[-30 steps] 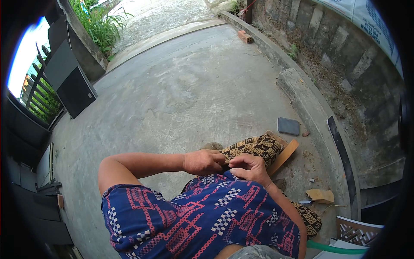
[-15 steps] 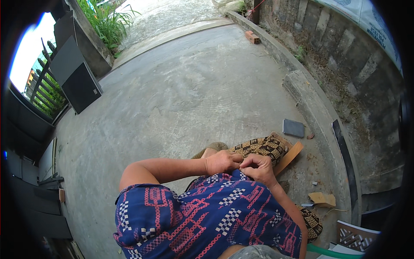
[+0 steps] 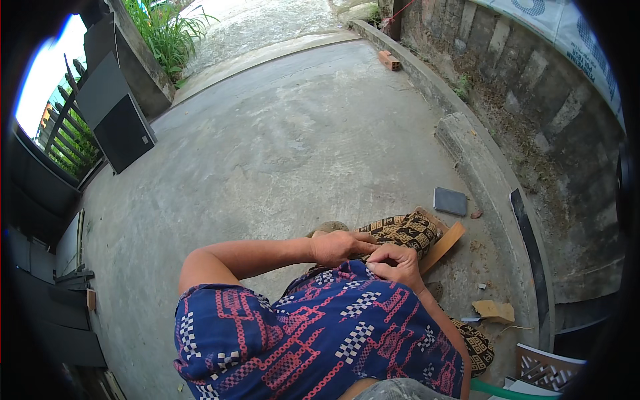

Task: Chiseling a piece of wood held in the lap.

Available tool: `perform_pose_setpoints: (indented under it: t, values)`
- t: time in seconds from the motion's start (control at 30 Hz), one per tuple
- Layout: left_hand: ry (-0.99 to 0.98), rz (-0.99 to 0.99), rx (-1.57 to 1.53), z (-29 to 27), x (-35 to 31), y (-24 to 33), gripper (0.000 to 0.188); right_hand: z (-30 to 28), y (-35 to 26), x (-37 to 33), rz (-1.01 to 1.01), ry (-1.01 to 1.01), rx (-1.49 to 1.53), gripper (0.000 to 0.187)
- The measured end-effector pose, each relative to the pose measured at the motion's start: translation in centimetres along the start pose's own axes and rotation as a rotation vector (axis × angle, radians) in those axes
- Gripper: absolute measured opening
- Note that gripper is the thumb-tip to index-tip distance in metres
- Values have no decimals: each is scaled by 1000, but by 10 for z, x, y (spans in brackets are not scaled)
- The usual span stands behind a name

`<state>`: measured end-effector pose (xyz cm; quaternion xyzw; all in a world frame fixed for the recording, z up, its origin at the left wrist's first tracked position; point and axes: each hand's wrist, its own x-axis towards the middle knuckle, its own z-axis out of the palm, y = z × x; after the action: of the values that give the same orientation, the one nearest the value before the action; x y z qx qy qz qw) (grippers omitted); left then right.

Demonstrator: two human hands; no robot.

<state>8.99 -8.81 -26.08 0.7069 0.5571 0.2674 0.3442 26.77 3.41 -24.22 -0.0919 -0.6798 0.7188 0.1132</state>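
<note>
My left hand (image 3: 333, 248) reaches across in front of the blue patterned shirt (image 3: 347, 313), its fingers drawn together and pointing right. Close beside it, my right hand (image 3: 399, 264) is closed in a pinch at the shirt's upper edge. Whatever lies between the fingertips is too small or too hidden to make out. Just beyond the hands are trousers (image 3: 400, 231) in a black and tan pattern, covering a bent leg. An orange-brown wooden board (image 3: 443, 249) leans beside that leg, to the right of my right hand.
On the concrete floor (image 3: 267, 153) at right lie a dark flat rectangular thing (image 3: 451, 201), a yellowish chunk (image 3: 494, 311) and a perforated plastic basket (image 3: 548, 368). A low kerb (image 3: 487, 157) runs along the right. Farther off lies a brick (image 3: 389, 61); dark panels (image 3: 123, 133) lean at left.
Both hands have shifted slightly left and stay close together. The right hand's fingers have curled in more tightly. The view has moved a little.
</note>
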Motion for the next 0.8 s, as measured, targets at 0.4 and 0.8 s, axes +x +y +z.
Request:
perform_pose_setpoints:
  t: [0.4,0.8]
  values:
    - [-15,171,-41,14,9,-11,58,0,1,-1,-16,-107,-25,3]
    - [113,141,193,6,-9,7,14,-43,63,-5,-58,168,-566,28]
